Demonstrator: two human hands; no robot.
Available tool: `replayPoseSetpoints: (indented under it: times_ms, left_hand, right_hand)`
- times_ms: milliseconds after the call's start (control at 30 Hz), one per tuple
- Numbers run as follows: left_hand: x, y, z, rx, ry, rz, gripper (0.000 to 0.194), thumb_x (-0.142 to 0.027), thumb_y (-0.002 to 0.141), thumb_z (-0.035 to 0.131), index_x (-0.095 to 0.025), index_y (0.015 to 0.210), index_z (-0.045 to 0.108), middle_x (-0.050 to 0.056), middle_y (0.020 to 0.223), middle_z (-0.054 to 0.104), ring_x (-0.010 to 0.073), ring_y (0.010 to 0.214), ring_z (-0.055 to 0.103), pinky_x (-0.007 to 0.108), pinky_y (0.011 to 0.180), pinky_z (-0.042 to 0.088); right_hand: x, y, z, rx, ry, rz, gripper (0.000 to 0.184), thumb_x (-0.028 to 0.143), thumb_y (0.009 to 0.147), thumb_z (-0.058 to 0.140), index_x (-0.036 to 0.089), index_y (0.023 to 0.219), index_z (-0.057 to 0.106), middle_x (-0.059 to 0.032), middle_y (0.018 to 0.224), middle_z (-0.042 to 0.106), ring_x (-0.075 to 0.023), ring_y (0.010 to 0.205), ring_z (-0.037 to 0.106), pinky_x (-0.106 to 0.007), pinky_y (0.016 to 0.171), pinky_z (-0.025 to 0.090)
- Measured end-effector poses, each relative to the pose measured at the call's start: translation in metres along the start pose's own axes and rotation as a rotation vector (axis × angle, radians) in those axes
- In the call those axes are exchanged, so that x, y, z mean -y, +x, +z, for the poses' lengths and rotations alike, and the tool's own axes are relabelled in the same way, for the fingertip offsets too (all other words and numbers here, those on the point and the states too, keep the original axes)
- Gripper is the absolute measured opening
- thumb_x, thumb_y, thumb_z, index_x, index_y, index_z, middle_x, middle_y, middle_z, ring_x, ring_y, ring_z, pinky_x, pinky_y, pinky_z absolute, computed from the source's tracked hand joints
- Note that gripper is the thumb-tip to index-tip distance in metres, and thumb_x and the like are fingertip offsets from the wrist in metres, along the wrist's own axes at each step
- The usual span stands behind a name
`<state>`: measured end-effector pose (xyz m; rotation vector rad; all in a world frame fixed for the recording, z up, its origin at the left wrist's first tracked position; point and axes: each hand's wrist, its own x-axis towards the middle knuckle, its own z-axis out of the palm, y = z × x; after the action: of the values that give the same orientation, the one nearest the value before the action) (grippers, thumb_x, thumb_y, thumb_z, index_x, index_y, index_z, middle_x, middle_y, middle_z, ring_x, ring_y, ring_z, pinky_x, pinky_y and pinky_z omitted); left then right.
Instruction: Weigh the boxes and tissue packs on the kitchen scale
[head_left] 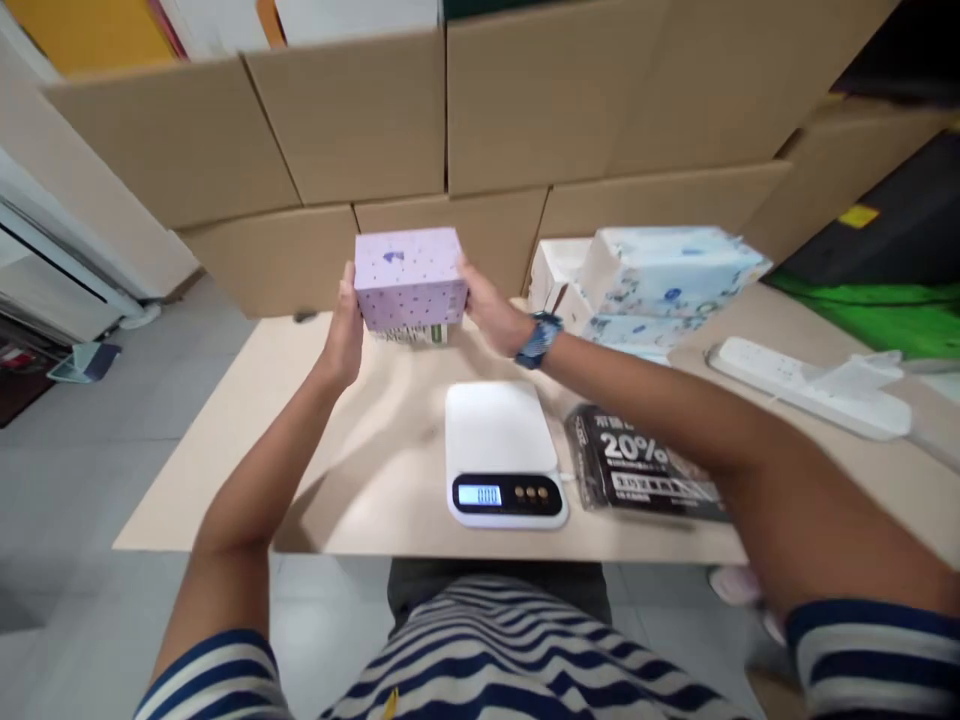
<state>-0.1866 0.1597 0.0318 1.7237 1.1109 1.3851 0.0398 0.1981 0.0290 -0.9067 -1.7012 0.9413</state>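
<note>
A purple box with small dark dots (pixel 410 282) is held between my two hands, toward the back of the table. My left hand (pixel 345 335) grips its left side, and my right hand (pixel 491 308), with a blue patterned band at the wrist, grips its right side. Just below it shows part of a pale package with dark lettering (pixel 409 335), mostly hidden. Nearer to me lies a white kitchen scale (pixel 501 430), nothing on its plate, its display reading 0.00. Right of the scale is a dark plastic-wrapped package marked 20% (pixel 637 465), partly behind my right forearm.
Stacked cardboard boxes (pixel 360 130) wall off the table's back. Light-blue patterned tissue packs (pixel 667 275) stand at the back right beside a white container (pixel 555 280). A white power strip (pixel 810 390) lies on the right. The wooden table's (pixel 202 460) front edge is close to my body.
</note>
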Motion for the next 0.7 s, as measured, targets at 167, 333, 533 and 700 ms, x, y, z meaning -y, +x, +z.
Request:
replayPoseSetpoints:
  times_ms: [167, 333, 533, 700]
  left_hand:
    - [-0.025, -0.095, 0.021, 0.381, -0.066, 0.012, 0.093, -0.091, 0.104, 0.018, -0.045, 0.183, 0.002, -0.017, 0.194, 0.0, 0.0262, 0.183, -0.005, 0.049, 0.152, 0.015]
    - [0.007, -0.151, 0.052, 0.521, 0.003, -0.037, 0.098, -0.094, 0.101, 0.017, -0.047, 0.178, -0.021, -0.019, 0.188, -0.027, 0.0267, 0.18, -0.019, 0.05, 0.151, 0.005]
    - [0.019, -0.158, 0.073, 0.469, -0.006, -0.039, 0.083, -0.079, 0.111, 0.026, -0.048, 0.182, -0.004, -0.009, 0.194, -0.011, 0.026, 0.182, -0.001, 0.051, 0.15, 0.015]
    - [0.032, -0.143, 0.088, 0.241, 0.044, -0.205, 0.081, -0.076, 0.11, 0.002, -0.038, 0.182, 0.002, 0.003, 0.196, 0.004, 0.0257, 0.182, 0.012, 0.053, 0.147, 0.029]
  right_hand:
    - [0.017, -0.121, -0.083, 0.313, -0.032, 0.15, 0.086, 0.083, 0.11, 0.01, 0.034, 0.171, 0.047, -0.006, 0.16, 0.069, -0.0243, 0.147, 0.069, -0.05, 0.11, 0.066]
    - [0.012, -0.199, -0.126, 0.35, -0.218, 0.209, 0.1, 0.1, 0.097, 0.034, 0.029, 0.16, 0.064, -0.0108, 0.154, 0.074, -0.0306, 0.146, 0.071, -0.052, 0.114, 0.067]
    - [-0.005, -0.213, -0.137, 0.211, -0.739, -0.06, 0.076, 0.082, 0.108, 0.043, 0.027, 0.151, 0.073, -0.0102, 0.152, 0.076, -0.0329, 0.145, 0.072, -0.066, 0.133, 0.051]
    - [-0.014, -0.199, -0.13, 0.115, -0.953, -0.162, 0.072, 0.075, 0.11, 0.043, 0.02, 0.145, 0.075, -0.0137, 0.144, 0.08, -0.0333, 0.13, 0.079, -0.062, 0.122, 0.057]
